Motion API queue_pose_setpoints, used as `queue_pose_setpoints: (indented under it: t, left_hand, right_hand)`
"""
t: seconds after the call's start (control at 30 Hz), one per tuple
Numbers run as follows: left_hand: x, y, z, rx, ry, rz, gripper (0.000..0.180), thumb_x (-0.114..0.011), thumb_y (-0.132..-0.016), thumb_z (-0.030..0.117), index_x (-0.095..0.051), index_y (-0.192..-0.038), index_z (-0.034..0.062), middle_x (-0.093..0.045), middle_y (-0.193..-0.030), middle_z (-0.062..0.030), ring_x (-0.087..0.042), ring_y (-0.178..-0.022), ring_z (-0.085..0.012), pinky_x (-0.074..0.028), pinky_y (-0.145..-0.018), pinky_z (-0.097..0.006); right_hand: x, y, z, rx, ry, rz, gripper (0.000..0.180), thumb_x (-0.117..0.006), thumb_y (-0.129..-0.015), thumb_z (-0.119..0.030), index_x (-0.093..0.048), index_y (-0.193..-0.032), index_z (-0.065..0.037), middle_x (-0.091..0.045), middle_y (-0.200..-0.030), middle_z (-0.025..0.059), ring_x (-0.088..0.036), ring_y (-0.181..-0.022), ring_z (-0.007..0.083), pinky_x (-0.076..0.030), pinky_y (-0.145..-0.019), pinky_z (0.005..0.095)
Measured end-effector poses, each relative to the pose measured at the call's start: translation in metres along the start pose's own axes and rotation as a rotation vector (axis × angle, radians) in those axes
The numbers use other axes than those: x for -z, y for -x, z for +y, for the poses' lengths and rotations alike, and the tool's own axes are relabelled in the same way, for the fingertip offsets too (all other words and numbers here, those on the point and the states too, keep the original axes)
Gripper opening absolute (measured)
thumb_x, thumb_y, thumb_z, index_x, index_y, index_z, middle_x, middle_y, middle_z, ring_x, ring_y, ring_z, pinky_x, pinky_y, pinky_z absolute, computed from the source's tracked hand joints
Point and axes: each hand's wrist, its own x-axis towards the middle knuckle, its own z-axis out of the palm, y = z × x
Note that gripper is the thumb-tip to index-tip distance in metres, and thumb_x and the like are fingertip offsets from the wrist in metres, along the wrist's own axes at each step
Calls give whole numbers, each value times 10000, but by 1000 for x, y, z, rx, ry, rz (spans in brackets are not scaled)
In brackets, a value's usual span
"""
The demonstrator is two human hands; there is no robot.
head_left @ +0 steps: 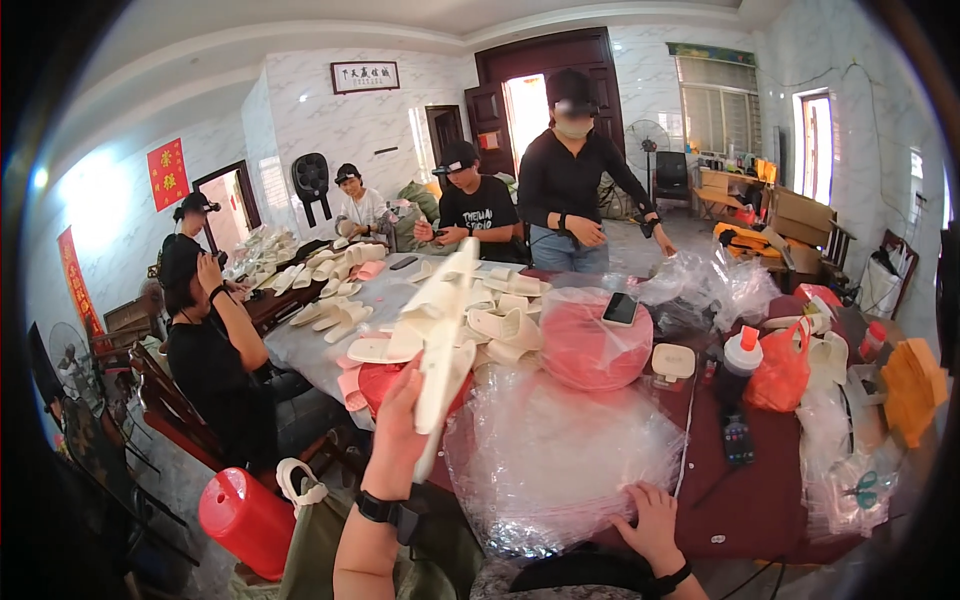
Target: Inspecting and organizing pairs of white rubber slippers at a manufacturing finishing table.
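My left hand [400, 420] is closed around a pair of cream slippers [447, 345], held upright above the near edge of the table with their soles side-on. Low on the right, my right hand [650, 525] rests on the edge of a stack of clear plastic bags [570, 450], thumb and fingers apart. Behind the raised pair lies a heap of loose cream slippers [505, 325], partly hidden by it. A red plastic bag [385, 380] shows beneath the slippers.
A round red bundle in clear plastic [596, 350] carries a phone [620, 309]. To its right are a dark bottle [738, 365], an orange bag [780, 372] and scissors [864, 490]. A red bucket [245, 520] stands at lower left. Several people surround the table; one standing person [575, 190] reaches toward plastic.
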Motion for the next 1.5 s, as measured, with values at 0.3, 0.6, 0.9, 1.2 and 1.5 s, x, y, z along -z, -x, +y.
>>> queue_pose_setpoints:
  t: [0.3,0.6,0.9,1.2,1.5]
  left_hand:
    - [-92,24,-103,278,17,-157,552,-519,-1019,165,-312,-1491,-32,-537,-1380,-120,-563,-1216,-193,-464,-1020,-330]
    - [-67,64,-242,548,-250,-410,598,-614,-972,255,-369,-1460,12,-545,-1343,-120,-568,-1181,-240,-474,-995,-368]
    - [-5,77,-218,-463,-1493,-715,629,-674,-885,381,-474,-1432,145,-423,-1478,-197,-417,-1327,-456,-340,-1103,-530]
    - [20,94,-231,-391,-1329,-627,624,-680,-876,413,-497,-1424,178,-406,-1502,-191,-400,-1351,-448,-322,-1115,-538]
    - [22,93,-234,-354,-1334,-631,659,-690,-854,444,-496,-1416,159,-411,-1493,-202,-397,-1358,-433,-298,-1141,-518]
  right_hand:
    - [-1,1,1,20,-20,18,599,-750,-763,-454,-604,-1213,-88,-566,-1233,115,-503,-1152,309,-347,-964,460]
    - [-4,4,3,30,66,-13,631,-746,-761,-452,-587,-1218,-48,-552,-1207,125,-484,-1144,323,-350,-950,470]
    - [1,-1,1,-2,7,-32,619,-738,-766,-458,-594,-1219,-60,-552,-1193,112,-479,-1136,316,-343,-952,466]
    - [11,-7,-6,-7,-78,18,521,-730,-796,-412,-650,-1145,-33,-618,-1076,109,-543,-1045,307,-382,-925,447]
    - [5,-16,58,-794,-1211,136,332,-588,-992,-306,-671,-833,-27,-690,-867,67,-671,-838,169,-533,-708,289]
